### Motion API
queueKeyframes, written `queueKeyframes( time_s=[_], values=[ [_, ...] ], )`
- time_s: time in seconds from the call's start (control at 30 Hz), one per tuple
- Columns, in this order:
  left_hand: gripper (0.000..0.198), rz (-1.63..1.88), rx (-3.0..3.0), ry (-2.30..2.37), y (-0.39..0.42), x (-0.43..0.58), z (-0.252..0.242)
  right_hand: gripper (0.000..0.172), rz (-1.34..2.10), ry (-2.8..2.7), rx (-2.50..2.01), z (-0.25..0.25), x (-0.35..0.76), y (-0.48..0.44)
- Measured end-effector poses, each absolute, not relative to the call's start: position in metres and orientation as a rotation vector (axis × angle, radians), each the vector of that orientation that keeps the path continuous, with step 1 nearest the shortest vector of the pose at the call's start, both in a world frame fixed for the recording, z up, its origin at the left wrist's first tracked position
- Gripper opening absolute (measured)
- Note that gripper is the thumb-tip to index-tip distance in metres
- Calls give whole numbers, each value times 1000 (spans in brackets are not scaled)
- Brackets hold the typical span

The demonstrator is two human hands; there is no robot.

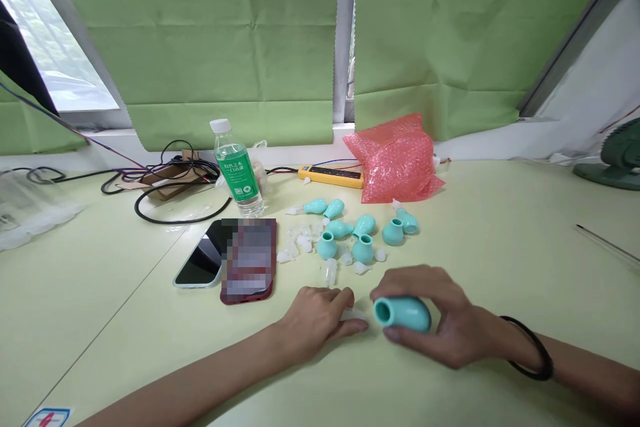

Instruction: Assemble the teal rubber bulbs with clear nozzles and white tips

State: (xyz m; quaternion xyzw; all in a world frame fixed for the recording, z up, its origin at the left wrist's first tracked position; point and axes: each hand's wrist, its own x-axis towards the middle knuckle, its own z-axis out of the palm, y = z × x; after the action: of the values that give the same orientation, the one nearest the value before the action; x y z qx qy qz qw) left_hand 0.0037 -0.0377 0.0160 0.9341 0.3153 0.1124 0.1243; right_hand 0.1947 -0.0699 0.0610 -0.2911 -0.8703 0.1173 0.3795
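My right hand [445, 320] grips a teal squeeze bulb [407, 314] between thumb and fingers, its round open mouth turned to the left. Facing it, my left hand [323, 320] pinches a small translucent plastic nozzle [354, 314] that points at the bulb. A short gap separates the nozzle from the bulb's mouth. Beyond my hands stand more teal bulbs, among them one upright bulb [327, 246] and another [363, 250] with open mouths. A bulb with a white tip [407, 220] lies farther right. A clear cylindrical piece [331, 272] is just past my left hand.
Several small translucent pieces [304, 242] are scattered among the bulbs. Two phones lie to the left, one with a red case [273, 260]. Behind are a water bottle [239, 174], black cables [170, 220], a yellow power strip [330, 176] and a pink bubble-wrap bag [397, 160].
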Motion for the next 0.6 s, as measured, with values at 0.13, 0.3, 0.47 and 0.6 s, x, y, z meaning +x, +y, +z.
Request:
queueKeyframes(
  time_s=[0.13, 0.3, 0.47, 0.6],
  values=[
    [21, 207, 3026, 1094, -28, 7, 5, 23, 359, -2031, -970, 72, 208, -38],
    [35, 332, 3019, 1166, -15, 8, 2, 24, 393, -1902, -1104, 74, 222, 22],
    [48, 357, 3009, 1244, -2, 17, 2, 26, 402, -1840, -1230, 60, 230, 73],
    [43, 503, 2993, 1361, 2, 23, -2, 29, 422, -1897, -1355, 45, 234, 94]
  ],
)
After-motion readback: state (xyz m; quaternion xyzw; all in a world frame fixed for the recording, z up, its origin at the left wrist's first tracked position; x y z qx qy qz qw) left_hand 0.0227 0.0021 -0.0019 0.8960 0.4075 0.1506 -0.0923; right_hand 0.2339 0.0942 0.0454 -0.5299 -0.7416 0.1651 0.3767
